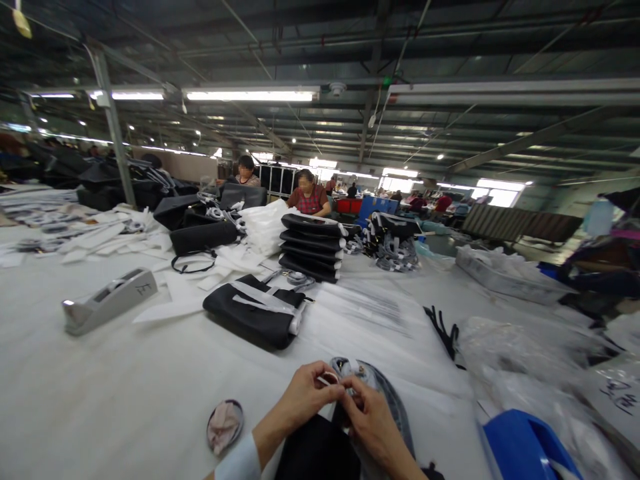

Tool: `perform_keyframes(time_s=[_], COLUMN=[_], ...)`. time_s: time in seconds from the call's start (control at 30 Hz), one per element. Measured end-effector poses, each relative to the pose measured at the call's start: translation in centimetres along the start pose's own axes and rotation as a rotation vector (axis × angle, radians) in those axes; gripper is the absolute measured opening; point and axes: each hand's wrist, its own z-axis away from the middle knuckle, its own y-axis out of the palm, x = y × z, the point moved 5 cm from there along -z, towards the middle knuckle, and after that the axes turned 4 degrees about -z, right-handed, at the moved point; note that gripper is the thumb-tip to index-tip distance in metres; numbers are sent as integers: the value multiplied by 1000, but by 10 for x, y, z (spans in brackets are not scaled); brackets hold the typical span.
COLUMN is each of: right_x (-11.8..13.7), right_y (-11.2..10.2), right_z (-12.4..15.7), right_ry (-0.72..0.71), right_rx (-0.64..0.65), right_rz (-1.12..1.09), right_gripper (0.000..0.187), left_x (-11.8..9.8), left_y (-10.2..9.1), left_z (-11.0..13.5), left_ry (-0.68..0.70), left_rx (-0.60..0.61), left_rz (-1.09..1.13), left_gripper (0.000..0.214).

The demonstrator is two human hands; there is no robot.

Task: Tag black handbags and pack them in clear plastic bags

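Low in the middle of the view, my left hand point(305, 397) and my right hand point(370, 420) meet, both pinched on a small shiny metal fitting point(345, 369) at the end of a dark strap point(395, 407). A black fabric piece point(317, 450) lies under my wrists. A small round dish point(225, 425) holding something pale sits on the white table point(110, 393) just left of my left forearm.
A grey tape dispenser point(107, 300) lies at left. A folded black bag with white strips point(257, 310) lies ahead, a stack of black bags point(313, 247) behind it. Clear plastic bags point(525, 360) and a blue bin point(525, 447) are at right. Other people sit at the far table end.
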Motion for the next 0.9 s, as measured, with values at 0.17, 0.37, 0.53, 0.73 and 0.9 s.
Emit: perform_keyframes(time_s=[0.17,0.37,0.53,0.73,0.9], right_x=[1,3,-1,-10,-18], right_y=[0,2,3,3,2], right_z=[4,6,7,8,7], right_ry=[-31,-14,6,77,131], right_rx=[-59,-118,-156,-221,-151], right_rz=[78,75,75,6,-86], right_gripper=[33,32,30,26,25], left_x=[4,11,12,14,3], left_y=[0,-1,-1,-4,-10], left_z=[-2,-4,-3,1,7], left_ry=[-20,-56,-55,-21,26], left_rx=[-33,-109,-100,-81,-103], left_rz=[6,-22,-82,-128,18], left_gripper=[38,31,22,18,13])
